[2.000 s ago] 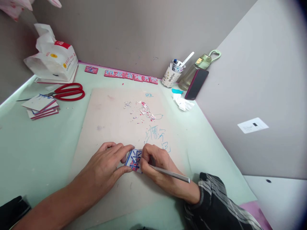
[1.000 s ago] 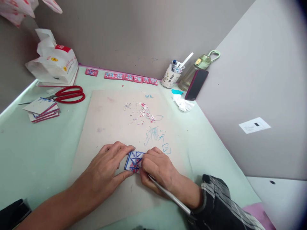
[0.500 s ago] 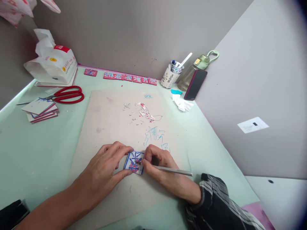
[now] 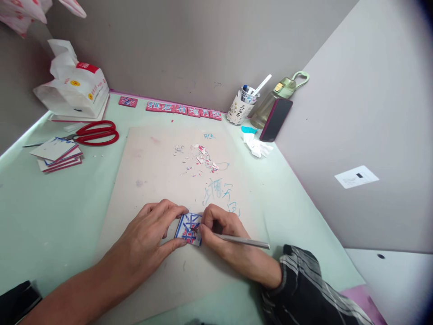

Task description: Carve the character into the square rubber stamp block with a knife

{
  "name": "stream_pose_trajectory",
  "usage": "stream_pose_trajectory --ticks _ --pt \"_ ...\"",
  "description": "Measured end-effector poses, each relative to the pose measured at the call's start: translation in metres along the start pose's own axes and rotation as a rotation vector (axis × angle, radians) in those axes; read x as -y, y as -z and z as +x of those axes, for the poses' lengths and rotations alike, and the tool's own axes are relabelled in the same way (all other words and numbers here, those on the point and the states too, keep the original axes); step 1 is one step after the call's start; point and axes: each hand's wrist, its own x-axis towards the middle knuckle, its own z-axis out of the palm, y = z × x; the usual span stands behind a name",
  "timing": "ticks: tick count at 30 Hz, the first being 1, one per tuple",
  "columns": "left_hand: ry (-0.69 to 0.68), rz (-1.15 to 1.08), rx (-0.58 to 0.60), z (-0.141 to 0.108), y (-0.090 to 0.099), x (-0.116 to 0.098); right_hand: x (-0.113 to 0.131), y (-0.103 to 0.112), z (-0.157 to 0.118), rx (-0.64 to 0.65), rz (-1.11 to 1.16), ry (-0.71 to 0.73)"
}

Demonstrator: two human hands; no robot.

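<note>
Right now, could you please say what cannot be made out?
Head view: the right edge of the tile, partly hidden by the right hand.
Head view: the tip of the metal tool, too small to tell.
Head view: the blades of the scissors, partly covered by stacked cards.
Head view: print on the wall label, too small to read.
Head view: pink-patterned thing, cut off at top.

One head-worn view, forward and down over the nearby desk (image 4: 67, 203)

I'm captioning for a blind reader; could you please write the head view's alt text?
A person's left grip steadies a small blue-marked tile; the right grip holds a silver tool over it. Scraps lie beyond on a board.
</note>
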Motion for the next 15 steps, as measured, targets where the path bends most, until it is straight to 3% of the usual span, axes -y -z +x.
stream_pose_trajectory --ticks 4,7,11,15 --pt "-0.008 0.009 -0.013 0.001 0.0 0.0 0.002 -0.005 -0.003 -0.054 -0.189 0.134" --pt "-0.014 0.01 -0.02 0.001 0.0 0.002 -0.005 -0.009 -0.004 -0.072 -0.378 0.355" --pt "-0.034 -0.009 -0.038 0.0 0.001 0.004 -0.018 -0.012 -0.003 -0.115 -0.639 0.753" --pt "-0.05 -0.02 -0.045 -0.001 0.003 0.005 -0.015 -0.01 -0.004 -0.055 -0.827 0.895"
